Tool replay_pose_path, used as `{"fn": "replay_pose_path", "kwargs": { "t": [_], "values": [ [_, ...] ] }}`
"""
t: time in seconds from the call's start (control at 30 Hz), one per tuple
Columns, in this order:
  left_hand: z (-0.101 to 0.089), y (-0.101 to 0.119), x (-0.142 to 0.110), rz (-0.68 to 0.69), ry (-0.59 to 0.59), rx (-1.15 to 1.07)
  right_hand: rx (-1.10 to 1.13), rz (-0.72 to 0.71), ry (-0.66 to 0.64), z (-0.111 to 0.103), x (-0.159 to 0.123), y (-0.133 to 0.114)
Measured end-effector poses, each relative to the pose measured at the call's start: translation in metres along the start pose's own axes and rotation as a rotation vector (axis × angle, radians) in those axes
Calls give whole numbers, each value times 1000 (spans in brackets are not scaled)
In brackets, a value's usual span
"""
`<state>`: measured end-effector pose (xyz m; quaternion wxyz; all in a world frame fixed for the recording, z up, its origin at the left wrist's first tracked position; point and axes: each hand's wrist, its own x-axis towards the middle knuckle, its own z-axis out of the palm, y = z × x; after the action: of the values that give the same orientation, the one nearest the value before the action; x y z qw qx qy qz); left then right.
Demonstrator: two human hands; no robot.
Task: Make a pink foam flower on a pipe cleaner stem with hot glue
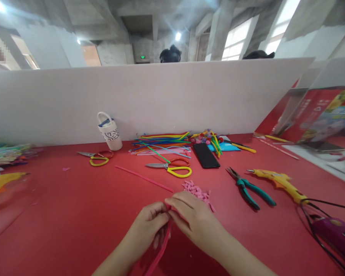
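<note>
My left hand [143,226] is closed, thumb and fingers pinching a pink pipe cleaner [163,251] whose free length trails down toward the bottom of the view. Fingertips of my right hand [197,222] meet at the strand's upper end, closed on it as well. How the tip is bent between the fingers is hidden. Just beyond my right hand lies a pile of short curled pink pieces [195,189]. Another pink pipe cleaner [145,178] stretches straight across the red table, its near end close to my fingers.
Yellow-and-red scissors [179,171] lie ahead, a second pair [99,161] further left. Pipe cleaners [161,142], a white cup [112,134] and a black phone [206,155] sit near the white partition [172,99]. To the right are green-handled pliers [247,191] and a yellow glue gun [278,180].
</note>
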<state>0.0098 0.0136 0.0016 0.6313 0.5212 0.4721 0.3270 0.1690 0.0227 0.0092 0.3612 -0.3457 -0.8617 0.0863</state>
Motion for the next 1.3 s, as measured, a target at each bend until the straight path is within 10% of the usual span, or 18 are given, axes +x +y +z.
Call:
{"fn": "replay_pose_path", "kwargs": {
  "t": [0.7,1.3],
  "values": [
    [-2,4,-2,-63,-196,-305,259,67,1,-11,5,-1],
    [1,11,-4,-77,-23,-186,186,125,-51,-6,3,0]
  ]
}}
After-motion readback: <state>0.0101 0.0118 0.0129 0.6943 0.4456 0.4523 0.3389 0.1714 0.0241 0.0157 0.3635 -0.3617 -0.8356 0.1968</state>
